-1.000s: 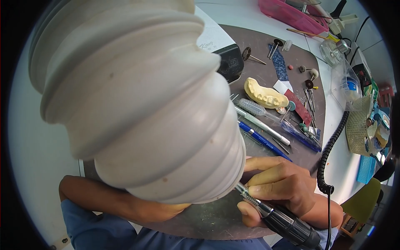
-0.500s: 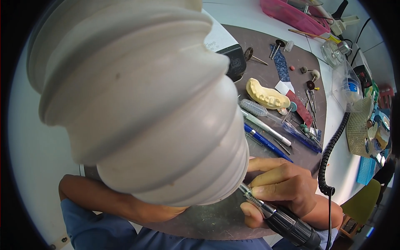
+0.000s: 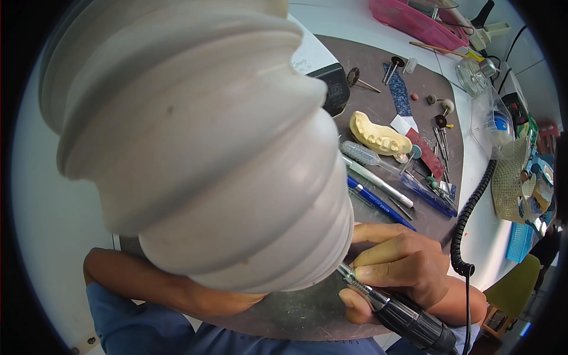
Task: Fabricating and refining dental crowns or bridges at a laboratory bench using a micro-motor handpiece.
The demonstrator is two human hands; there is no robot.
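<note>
My right hand [image 3: 408, 266] is closed round a black rotary handpiece [image 3: 411, 319], thumb below and fingers above its metal neck. The handpiece tilts up to the left, and its tip goes out of sight behind a thick white ribbed hose [image 3: 207, 148]. Of my left hand [image 3: 239, 303] only the wrist end shows at the hose's lower edge; its fingers are hidden, as is anything they may hold. Beyond my right hand lie a blue pen [image 3: 381, 203], a silver-handled tool [image 3: 381, 180] and a cream dental cast [image 3: 378, 135] with teeth.
On the dark mat [image 3: 290, 316] are pale specks of dust. Several burs and polishing wheels lie near blue and red strips [image 3: 424, 155] at the right. A coiled black cord [image 3: 470, 210] runs down past a cream basket [image 3: 510, 189]. A pink tray [image 3: 408, 23] stands at the back.
My right hand and the handpiece have shifted very slightly up and left. Otherwise the scene stays the same.
</note>
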